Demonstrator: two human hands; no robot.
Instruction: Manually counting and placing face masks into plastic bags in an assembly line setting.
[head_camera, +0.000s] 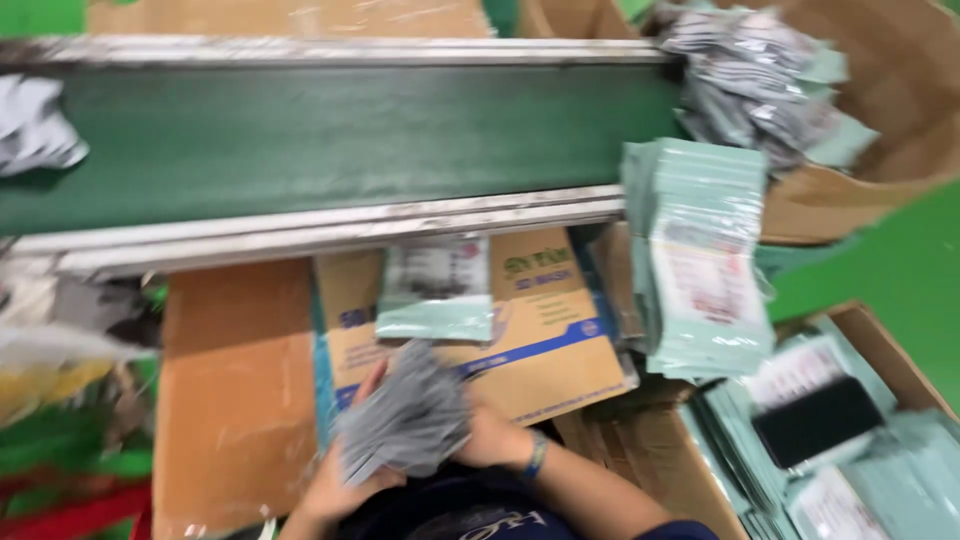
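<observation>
Both hands closed on bundle of grey masks (405, 415), held low over printed cardboard box (560, 350). Left hand (335, 485) grips bundle from below, fingers wrapped round lower edge. Right hand (490, 435) clamps right side, wristband at wrist. Bundle looks light, soft, floppy; loose layers likely to slip or fan out, so best pinched across full stack near middle. Pale green pouch (437, 290) lies on box just beyond. Stack of green pouches (700, 255) to right. Green conveyor belt (330, 135) behind. Frame blurred.
</observation>
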